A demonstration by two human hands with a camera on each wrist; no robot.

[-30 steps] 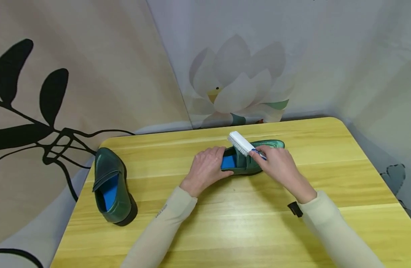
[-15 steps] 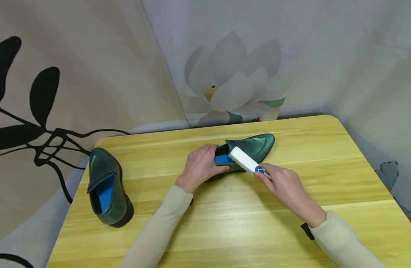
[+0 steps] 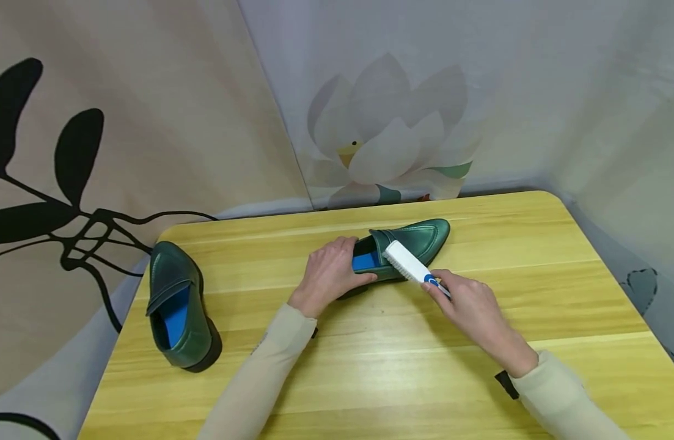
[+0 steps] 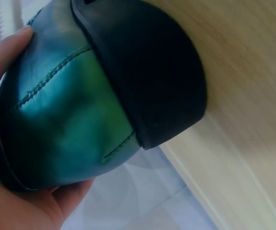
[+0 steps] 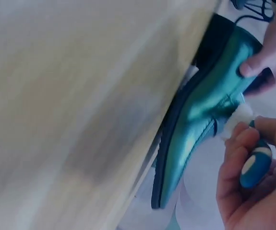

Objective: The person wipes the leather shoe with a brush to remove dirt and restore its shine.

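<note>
A green loafer point(image 3: 419, 239) with a blue insole lies on the table, toe to the right. My left hand point(image 3: 328, 273) grips its heel end, thumb on the near side and fingers over the far side. In the left wrist view the green heel counter point(image 4: 66, 115) and black heel block point(image 4: 152, 72) show within that grip. My right hand point(image 3: 474, 308) holds a white brush point(image 3: 407, 260) by its blue-and-white handle point(image 5: 257, 165). The brush head lies over the loafer's near side by the strap; whether all the bristles touch the leather I cannot tell.
A second green loafer point(image 3: 177, 305) stands at the table's left edge, toe pointing away. The wooden table point(image 3: 380, 379) ends at a printed curtain point(image 3: 402, 91) behind. Black plant shapes point(image 3: 78, 159) are printed on the left curtain.
The brush has come nearer and down from the loafer's strap to its near side, with small shifts left and right. The held loafer has tipped and moved slightly left with my left hand.
</note>
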